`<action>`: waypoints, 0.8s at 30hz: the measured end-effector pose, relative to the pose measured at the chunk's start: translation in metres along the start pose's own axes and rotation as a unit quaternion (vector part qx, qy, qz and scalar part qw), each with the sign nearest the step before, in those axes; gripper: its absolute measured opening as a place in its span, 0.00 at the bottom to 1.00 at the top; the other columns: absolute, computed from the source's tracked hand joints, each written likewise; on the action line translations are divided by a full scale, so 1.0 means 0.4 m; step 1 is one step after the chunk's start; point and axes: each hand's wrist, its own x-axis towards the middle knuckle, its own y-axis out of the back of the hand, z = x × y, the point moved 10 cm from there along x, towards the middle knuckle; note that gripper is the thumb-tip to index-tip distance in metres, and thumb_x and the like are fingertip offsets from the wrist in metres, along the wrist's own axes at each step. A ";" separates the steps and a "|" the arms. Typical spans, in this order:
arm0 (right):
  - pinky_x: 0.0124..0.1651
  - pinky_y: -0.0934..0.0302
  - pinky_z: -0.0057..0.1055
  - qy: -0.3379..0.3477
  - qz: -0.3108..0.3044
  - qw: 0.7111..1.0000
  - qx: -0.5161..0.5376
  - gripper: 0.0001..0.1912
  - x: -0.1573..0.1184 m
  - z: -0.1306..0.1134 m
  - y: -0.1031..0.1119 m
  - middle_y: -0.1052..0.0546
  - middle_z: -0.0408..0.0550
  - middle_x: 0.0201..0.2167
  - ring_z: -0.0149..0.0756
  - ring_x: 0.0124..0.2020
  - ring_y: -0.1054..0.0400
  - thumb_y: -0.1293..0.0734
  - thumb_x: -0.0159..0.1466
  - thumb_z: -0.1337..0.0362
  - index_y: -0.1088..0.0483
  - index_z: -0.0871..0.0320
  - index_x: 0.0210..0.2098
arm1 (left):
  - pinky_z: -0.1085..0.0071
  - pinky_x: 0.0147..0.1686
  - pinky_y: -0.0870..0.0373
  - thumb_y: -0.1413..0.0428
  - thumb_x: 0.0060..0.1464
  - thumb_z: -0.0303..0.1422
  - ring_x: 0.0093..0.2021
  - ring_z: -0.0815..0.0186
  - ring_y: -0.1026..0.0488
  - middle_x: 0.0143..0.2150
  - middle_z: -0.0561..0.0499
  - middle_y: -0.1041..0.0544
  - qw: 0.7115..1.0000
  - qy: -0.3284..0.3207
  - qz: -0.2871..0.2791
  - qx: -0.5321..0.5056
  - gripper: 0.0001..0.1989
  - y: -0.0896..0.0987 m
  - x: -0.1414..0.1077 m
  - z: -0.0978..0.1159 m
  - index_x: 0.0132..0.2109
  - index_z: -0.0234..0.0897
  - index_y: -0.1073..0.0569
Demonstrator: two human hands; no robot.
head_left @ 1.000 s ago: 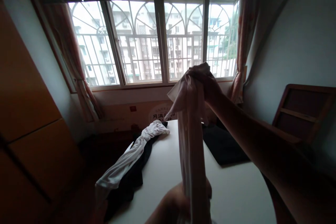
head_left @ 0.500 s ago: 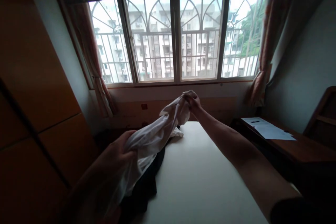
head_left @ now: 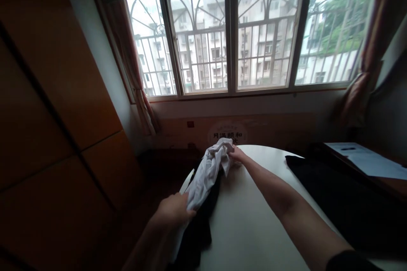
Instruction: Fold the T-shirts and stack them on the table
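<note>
The white cloth (head_left: 206, 175), bunched between the left fingers (head_left: 190, 213) and right fingers (head_left: 234, 152), both clamped on it, could drag the dark cloth (head_left: 203, 224) just below, as they seem to overlap. Beyond the fingers stands a barred window (head_left: 233, 29); beneath them, a round white desk (head_left: 240, 226); well right, black fabric (head_left: 346, 199), then paper (head_left: 369, 161).

My right grip (head_left: 237, 154): some fingers hidden behind white cloth (head_left: 208, 173). My left grip (head_left: 174, 209): in shadow, covers cloth's near end; how far cloth runs past it, can't tell. Dark cloth (head_left: 203, 224) partly under white one, cut off by bottom edge. Tabletop (head_left: 254, 220) cut off there too, as is my black sleeve (head_left: 349, 261). Paper (head_left: 365, 159) cut off at right, marks too faint to read. Wall lettering (head_left: 227, 135): lower line partly covered.
</note>
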 end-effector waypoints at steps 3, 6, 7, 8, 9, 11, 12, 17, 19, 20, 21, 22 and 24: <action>0.66 0.46 0.46 0.023 0.025 0.996 -0.077 0.36 -0.043 0.040 0.070 0.32 0.61 0.63 0.55 0.65 0.40 0.30 0.56 0.65 0.38 0.63 0.63 | 0.47 0.54 0.32 0.49 0.57 0.51 0.61 0.40 0.32 0.63 0.34 0.30 0.997 0.003 0.050 0.054 0.31 0.120 0.011 0.027 0.61 0.38 0.27; 0.70 0.53 0.43 0.043 0.032 0.988 -0.142 0.37 -0.113 0.059 0.169 0.39 0.58 0.68 0.49 0.69 0.47 0.32 0.59 0.64 0.40 0.61 0.66 | 0.49 0.62 0.39 0.51 0.59 0.53 0.70 0.45 0.44 0.71 0.37 0.40 0.987 -0.064 0.130 0.071 0.34 0.275 0.070 0.115 0.67 0.40 0.34; 0.71 0.53 0.42 0.043 0.030 0.985 -0.162 0.35 -0.145 0.069 0.204 0.38 0.57 0.68 0.48 0.69 0.46 0.32 0.59 0.64 0.39 0.60 0.66 | 0.50 0.64 0.42 0.51 0.59 0.54 0.71 0.46 0.46 0.71 0.37 0.41 0.981 -0.100 0.150 0.073 0.34 0.315 0.104 0.154 0.67 0.41 0.34; 0.71 0.53 0.40 0.039 0.028 0.982 -0.181 0.33 -0.182 0.082 0.239 0.37 0.56 0.67 0.46 0.69 0.45 0.32 0.60 0.64 0.37 0.60 0.65 | 0.51 0.65 0.44 0.50 0.59 0.54 0.71 0.46 0.47 0.72 0.38 0.42 0.974 -0.138 0.166 0.074 0.34 0.345 0.143 0.194 0.66 0.42 0.33; 0.70 0.52 0.39 0.030 0.025 0.979 -0.199 0.31 -0.224 0.099 0.275 0.35 0.55 0.66 0.45 0.67 0.43 0.33 0.60 0.64 0.35 0.60 0.63 | 0.51 0.66 0.46 0.49 0.58 0.55 0.72 0.47 0.48 0.72 0.39 0.43 0.966 -0.171 0.182 0.072 0.34 0.365 0.187 0.228 0.66 0.43 0.33; 0.67 0.47 0.37 -0.002 0.028 0.971 -0.236 0.26 -0.316 0.141 0.352 0.29 0.55 0.61 0.45 0.64 0.38 0.33 0.61 0.63 0.30 0.59 0.59 | 0.48 0.67 0.51 0.49 0.58 0.56 0.73 0.46 0.52 0.74 0.42 0.46 0.957 -0.195 0.206 0.059 0.35 0.369 0.284 0.269 0.68 0.46 0.36; 0.64 0.44 0.37 -0.025 0.034 0.967 -0.253 0.23 -0.367 0.165 0.392 0.26 0.55 0.58 0.46 0.61 0.34 0.33 0.62 0.63 0.28 0.59 0.56 | 0.44 0.67 0.55 0.50 0.59 0.57 0.73 0.45 0.55 0.75 0.44 0.49 0.958 -0.190 0.206 0.052 0.36 0.347 0.332 0.276 0.69 0.49 0.39; 0.38 0.40 0.33 -0.162 0.061 0.925 -0.337 0.13 -0.627 0.302 0.549 0.21 0.52 0.37 0.44 0.38 0.26 0.36 0.65 0.54 0.28 0.57 0.41 | 0.43 0.59 0.39 0.45 0.55 0.54 0.70 0.40 0.46 0.72 0.38 0.43 0.984 -0.131 0.110 0.046 0.38 0.073 0.470 0.254 0.69 0.48 0.38; 0.34 0.45 0.31 -0.207 0.055 0.905 -0.369 0.16 -0.712 0.351 0.572 0.22 0.50 0.36 0.42 0.36 0.27 0.36 0.65 0.49 0.30 0.57 0.39 | 0.42 0.59 0.39 0.46 0.56 0.51 0.72 0.39 0.51 0.73 0.33 0.48 0.986 -0.109 0.120 0.048 0.39 -0.006 0.474 0.239 0.71 0.42 0.42; 0.33 0.47 0.30 -0.216 0.046 0.898 -0.380 0.17 -0.743 0.368 0.573 0.22 0.50 0.37 0.42 0.37 0.27 0.35 0.64 0.48 0.31 0.57 0.39 | 0.42 0.59 0.40 0.47 0.58 0.50 0.73 0.39 0.54 0.73 0.33 0.49 0.985 -0.103 0.127 0.050 0.38 -0.031 0.474 0.234 0.71 0.41 0.42; 0.33 0.48 0.30 -0.212 0.037 0.896 -0.388 0.18 -0.765 0.377 0.568 0.23 0.50 0.37 0.41 0.37 0.28 0.34 0.64 0.47 0.32 0.57 0.38 | 0.41 0.59 0.41 0.49 0.59 0.49 0.73 0.39 0.56 0.74 0.33 0.50 0.984 -0.099 0.135 0.052 0.37 -0.046 0.475 0.231 0.71 0.41 0.42; 0.33 0.49 0.29 -0.201 0.030 0.895 -0.396 0.18 -0.779 0.379 0.561 0.23 0.50 0.38 0.41 0.37 0.28 0.34 0.63 0.47 0.32 0.57 0.38 | 0.41 0.60 0.41 0.49 0.59 0.49 0.73 0.40 0.58 0.74 0.34 0.51 0.984 -0.097 0.143 0.054 0.36 -0.052 0.477 0.230 0.71 0.42 0.42; 0.33 0.50 0.30 -0.174 0.026 0.895 -0.410 0.15 -0.789 0.371 0.546 0.23 0.51 0.39 0.40 0.37 0.28 0.35 0.65 0.50 0.32 0.57 0.37 | 0.42 0.60 0.42 0.49 0.59 0.48 0.74 0.41 0.57 0.74 0.35 0.50 0.982 -0.097 0.154 0.059 0.36 -0.048 0.484 0.234 0.71 0.42 0.41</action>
